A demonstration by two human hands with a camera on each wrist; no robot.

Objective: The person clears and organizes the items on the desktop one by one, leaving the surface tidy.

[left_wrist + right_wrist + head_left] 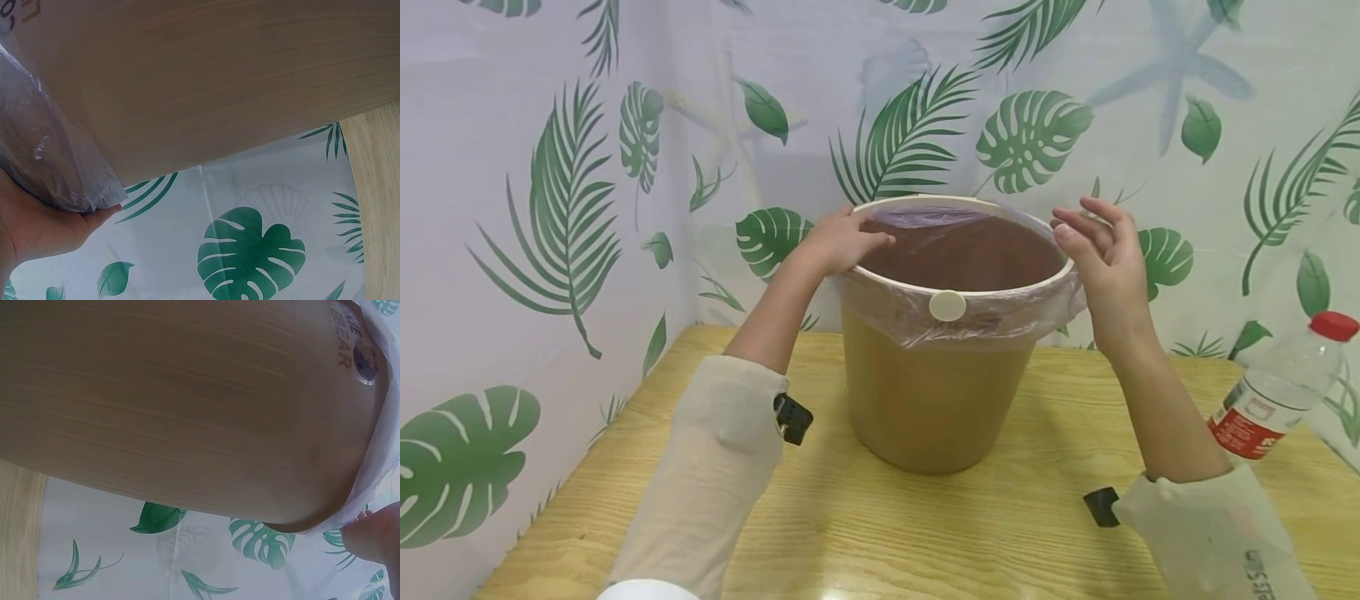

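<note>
A tan trash can (pixel 936 400) stands upright on the table, lined with a thin translucent trash bag (pixel 917 312) folded down over its rim. My left hand (pixel 838 242) rests on the left side of the rim, its thumb reaching over the opening. In the left wrist view, that hand (pixel 50 228) touches the bag's hanging edge. Beside the right side of the rim is my right hand (pixel 1108 275), raised with loosely bent fingers and nothing visibly held. The right wrist view shows only part of this hand (pixel 375 534), close to the bag's folded edge (pixel 369 481).
A clear plastic bottle (pixel 1281 392) with a red cap and a red-and-white label is at the far right. The wood-grain table (pixel 880 533) meets leaf-patterned walls (pixel 550 250) at the left and behind the can.
</note>
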